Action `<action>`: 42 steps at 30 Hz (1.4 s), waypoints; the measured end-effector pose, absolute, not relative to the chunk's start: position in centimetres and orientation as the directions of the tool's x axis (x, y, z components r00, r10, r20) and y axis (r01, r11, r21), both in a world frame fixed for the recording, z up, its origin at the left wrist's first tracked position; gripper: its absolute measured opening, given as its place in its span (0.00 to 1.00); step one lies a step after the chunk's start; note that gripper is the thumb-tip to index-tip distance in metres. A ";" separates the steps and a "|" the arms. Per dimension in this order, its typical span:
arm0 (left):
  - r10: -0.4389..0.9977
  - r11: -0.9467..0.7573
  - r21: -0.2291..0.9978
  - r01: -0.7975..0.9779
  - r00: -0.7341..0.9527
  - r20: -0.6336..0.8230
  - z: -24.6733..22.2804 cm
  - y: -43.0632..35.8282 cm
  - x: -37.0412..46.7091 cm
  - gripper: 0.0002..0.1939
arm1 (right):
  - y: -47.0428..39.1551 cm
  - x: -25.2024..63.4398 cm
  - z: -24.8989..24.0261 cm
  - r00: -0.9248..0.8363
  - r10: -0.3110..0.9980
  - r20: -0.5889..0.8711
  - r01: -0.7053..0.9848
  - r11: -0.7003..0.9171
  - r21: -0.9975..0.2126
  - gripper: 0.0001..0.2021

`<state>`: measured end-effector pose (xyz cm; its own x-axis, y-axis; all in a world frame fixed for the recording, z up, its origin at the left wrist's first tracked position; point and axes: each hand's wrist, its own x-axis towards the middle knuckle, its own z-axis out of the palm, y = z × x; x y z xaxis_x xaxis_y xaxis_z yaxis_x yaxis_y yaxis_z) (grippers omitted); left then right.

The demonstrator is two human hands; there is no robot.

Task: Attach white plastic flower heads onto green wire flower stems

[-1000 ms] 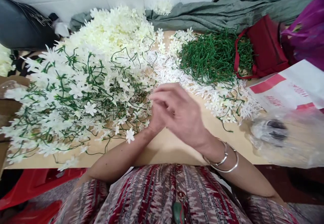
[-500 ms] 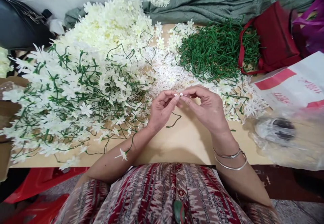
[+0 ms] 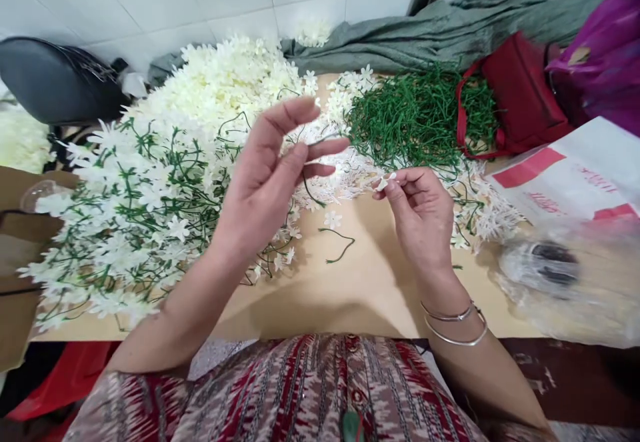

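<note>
My left hand (image 3: 257, 192) is raised above the table, pinching a thin green artificial stem (image 3: 314, 195) between thumb and fingers, with the other fingers partly spread. To its right, my right hand (image 3: 423, 219) holds a small white artificial flower (image 3: 384, 182) between thumb and forefinger. The hands are apart. Between them on the tabletop lie a loose bent green stem (image 3: 345, 250) and a single white blossom (image 3: 333, 220). Left of my left hand is a heap of white flowers on green stems (image 3: 150, 195).
Behind are a pile of cream blossoms (image 3: 225, 75), white stamen-like strands (image 3: 340, 175) and a tangle of green stems (image 3: 405, 119). A red bag (image 3: 525, 89), a printed paper bag (image 3: 565, 169) and clear plastic (image 3: 590, 289) stand right. A dark bag (image 3: 55, 82) sits left.
My hands, together over a small white piece before, have separated. The left has moved up and left with a green stem; the right keeps the white flower. The view has tilted upward.
</note>
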<state>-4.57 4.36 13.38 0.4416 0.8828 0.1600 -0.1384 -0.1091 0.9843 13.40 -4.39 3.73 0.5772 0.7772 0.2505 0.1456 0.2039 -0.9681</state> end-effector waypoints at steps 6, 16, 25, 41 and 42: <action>0.872 -0.033 0.960 -0.278 0.462 0.163 11.0 4.4 -2.7 0.13 | -4.1 14.0 3.4 0.525 0.831 0.185 -0.197 0.330 -0.923 0.05; 0.881 0.069 0.959 -0.274 0.469 0.071 4.7 2.9 -0.7 0.12 | -4.0 13.8 3.8 0.352 0.925 0.140 -0.303 0.255 -0.918 0.12; 0.878 -0.161 0.985 -0.061 0.447 0.171 3.8 2.3 -0.9 0.07 | -4.2 14.6 4.0 0.314 0.946 0.083 -0.316 0.187 -0.930 0.13; 0.888 0.166 0.956 -0.242 0.459 -0.038 4.3 2.0 -0.9 0.22 | -4.4 15.3 3.5 0.265 0.963 0.046 -0.193 0.100 -0.976 0.15; 0.884 0.170 0.954 -0.246 0.466 -0.037 4.4 1.9 -0.9 0.22 | -4.4 15.3 3.5 0.267 0.963 0.043 -0.203 0.100 -0.974 0.15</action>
